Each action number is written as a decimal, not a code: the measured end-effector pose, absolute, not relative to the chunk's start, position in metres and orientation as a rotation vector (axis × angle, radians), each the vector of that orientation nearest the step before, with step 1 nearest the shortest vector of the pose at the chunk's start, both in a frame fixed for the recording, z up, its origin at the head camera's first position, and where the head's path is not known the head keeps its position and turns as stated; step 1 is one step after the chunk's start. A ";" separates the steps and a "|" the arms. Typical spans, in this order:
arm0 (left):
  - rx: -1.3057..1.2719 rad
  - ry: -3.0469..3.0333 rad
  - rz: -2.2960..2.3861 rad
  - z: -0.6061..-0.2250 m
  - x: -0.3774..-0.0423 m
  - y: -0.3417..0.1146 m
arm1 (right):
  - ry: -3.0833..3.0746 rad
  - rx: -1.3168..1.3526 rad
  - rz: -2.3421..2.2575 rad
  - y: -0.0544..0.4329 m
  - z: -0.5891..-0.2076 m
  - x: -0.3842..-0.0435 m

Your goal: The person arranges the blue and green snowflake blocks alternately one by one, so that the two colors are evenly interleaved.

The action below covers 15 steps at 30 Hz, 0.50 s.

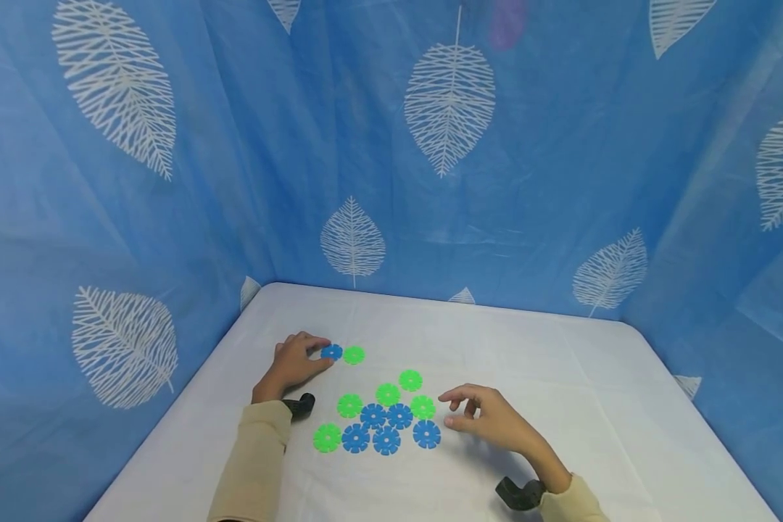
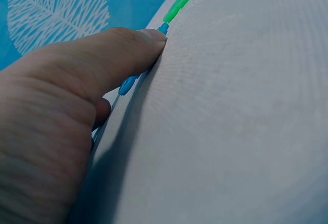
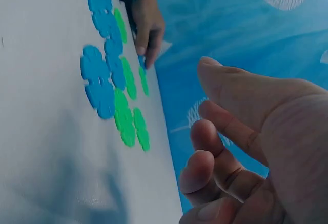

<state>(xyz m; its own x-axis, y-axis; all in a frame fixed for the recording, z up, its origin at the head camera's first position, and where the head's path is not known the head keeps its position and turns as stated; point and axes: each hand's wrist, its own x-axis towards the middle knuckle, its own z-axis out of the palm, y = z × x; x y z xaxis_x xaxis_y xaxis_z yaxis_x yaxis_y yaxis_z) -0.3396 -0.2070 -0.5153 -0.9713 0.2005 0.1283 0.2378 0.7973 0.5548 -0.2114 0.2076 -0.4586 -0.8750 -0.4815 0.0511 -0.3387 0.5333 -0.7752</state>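
The left hand pinches a blue notched disc at its edges, with the thumb on the near side and the index finger on the far side; the opening between these two digits is narrow. The held disc is low at the far left of the white table, and the left wrist view shows the thumb tip on its edge. A green notched disc lies flat just to the right of the held disc. The right hand is raised over the table, its fingers loosely bent and a moderately wide gap between thumb and index finger. Nearest to its fingertips are the rightmost blue disc and, just beyond that disc, the rightmost green disc. These two belong to a loose group on the middle of the table, between the hands and nearer the wearer than the held disc; the group comprises five blue and five green discs, all lying flat. A beige sleeve covers each forearm, and a black wrist mount is visible at each wrist. A blue curtain printed with white leaves encloses the far side and both flanks of the table.
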 end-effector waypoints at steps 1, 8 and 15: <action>-0.352 -2.923 -0.915 -0.515 -0.340 -0.207 | 2.579 -0.714 -1.265 0.206 -0.459 -0.210; -0.346 -2.927 -0.943 -0.514 -0.338 -0.205 | 2.534 -0.708 -1.263 0.203 -0.472 -0.211; -0.319 -2.940 -0.939 -0.511 -0.336 -0.203 | 2.481 -0.686 -1.281 0.202 -0.485 -0.212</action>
